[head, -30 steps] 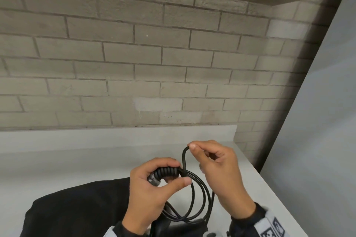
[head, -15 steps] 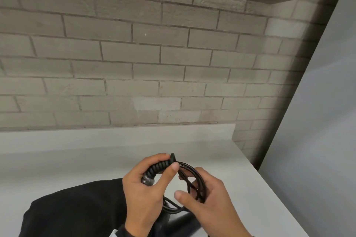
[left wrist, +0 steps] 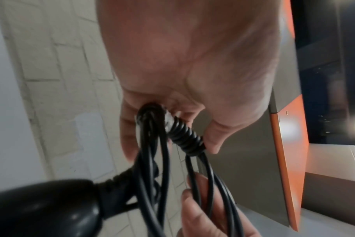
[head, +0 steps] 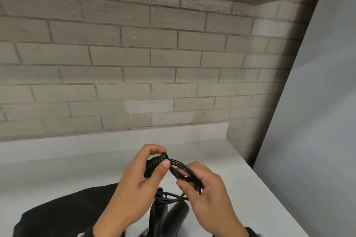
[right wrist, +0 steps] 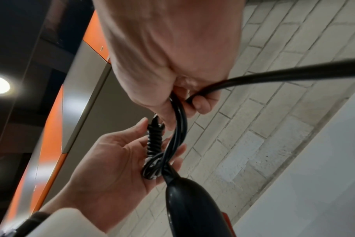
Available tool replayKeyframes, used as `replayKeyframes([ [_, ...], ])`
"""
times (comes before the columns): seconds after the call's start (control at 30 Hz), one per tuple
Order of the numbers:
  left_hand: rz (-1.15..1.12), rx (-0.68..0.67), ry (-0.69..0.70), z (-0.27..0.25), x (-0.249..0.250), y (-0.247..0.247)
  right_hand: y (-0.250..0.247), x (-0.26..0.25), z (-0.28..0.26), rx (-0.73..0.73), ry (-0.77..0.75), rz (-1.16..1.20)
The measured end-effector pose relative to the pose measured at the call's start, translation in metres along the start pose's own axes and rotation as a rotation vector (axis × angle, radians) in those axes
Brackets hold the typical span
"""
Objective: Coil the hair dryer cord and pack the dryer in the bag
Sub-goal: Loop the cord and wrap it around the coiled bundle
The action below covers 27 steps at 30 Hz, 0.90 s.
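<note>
The black hair dryer (head: 173, 215) hangs low between my wrists, above the white counter (head: 77, 163). Its black cord (head: 180, 167) is gathered in several loops, with a tightly wound section (head: 154, 163) binding them at the top. My left hand (head: 159, 157) pinches that wound section between thumb and fingers. My right hand (head: 190, 183) grips the loops just to the right, thumb on top. In the left wrist view the wound section (left wrist: 185, 137) lies under my thumb and the dryer (left wrist: 40, 208) sits at the lower left. In the right wrist view the cord (right wrist: 180, 125) runs out of my curled right fingers (right wrist: 201, 105).
A black bag (head: 67, 211) lies crumpled on the counter at the lower left, beside my left forearm. A brick wall (head: 134, 63) backs the counter and a pale panel (head: 308, 121) closes off its right side. Orange-edged cabinets (left wrist: 290, 144) hang overhead.
A second ago my right hand pinched a raised loop above the coil. It has come down and now grips the loops beside my left hand, which still holds the wound section.
</note>
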<state>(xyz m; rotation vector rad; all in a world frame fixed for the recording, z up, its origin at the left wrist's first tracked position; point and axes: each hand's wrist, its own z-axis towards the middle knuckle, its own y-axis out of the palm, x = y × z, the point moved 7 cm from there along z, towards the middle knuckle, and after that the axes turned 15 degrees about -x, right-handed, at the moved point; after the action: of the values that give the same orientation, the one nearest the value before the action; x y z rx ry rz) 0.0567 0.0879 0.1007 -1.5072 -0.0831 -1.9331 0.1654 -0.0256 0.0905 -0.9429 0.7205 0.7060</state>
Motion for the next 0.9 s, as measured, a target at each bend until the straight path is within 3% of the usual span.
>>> replayKeyframes([
  [0.13,0.073,-0.042,0.066,-0.005,0.004,0.003,0.0,-0.004,0.003,-0.035,-0.033,-0.028],
  [0.27,0.069,0.095,0.107,-0.01,0.004,0.008,-0.003,-0.003,0.004,-0.033,-0.038,-0.108],
  [0.33,0.04,0.162,0.105,-0.011,0.001,0.01,-0.005,-0.001,0.0,0.076,-0.039,-0.181],
  [0.4,-0.006,0.208,0.096,-0.01,-0.003,0.01,-0.01,-0.002,-0.008,0.275,-0.072,-0.266],
  [0.47,-0.046,0.238,0.092,-0.01,-0.004,0.01,-0.01,-0.011,-0.016,0.456,-0.169,-0.437],
  [0.53,-0.07,0.266,0.088,-0.01,-0.004,0.01,0.002,-0.018,-0.019,0.517,-0.283,-0.665],
  [0.6,-0.092,0.292,0.085,-0.011,-0.004,0.01,0.012,-0.017,-0.017,0.502,-0.321,-0.751],
  [0.7,-0.104,0.334,0.091,-0.012,-0.004,0.007,0.016,-0.011,-0.012,0.412,-0.289,-0.674],
  [0.9,0.03,0.392,0.147,-0.014,0.001,0.005,0.013,-0.003,-0.002,0.191,0.044,-0.262],
])
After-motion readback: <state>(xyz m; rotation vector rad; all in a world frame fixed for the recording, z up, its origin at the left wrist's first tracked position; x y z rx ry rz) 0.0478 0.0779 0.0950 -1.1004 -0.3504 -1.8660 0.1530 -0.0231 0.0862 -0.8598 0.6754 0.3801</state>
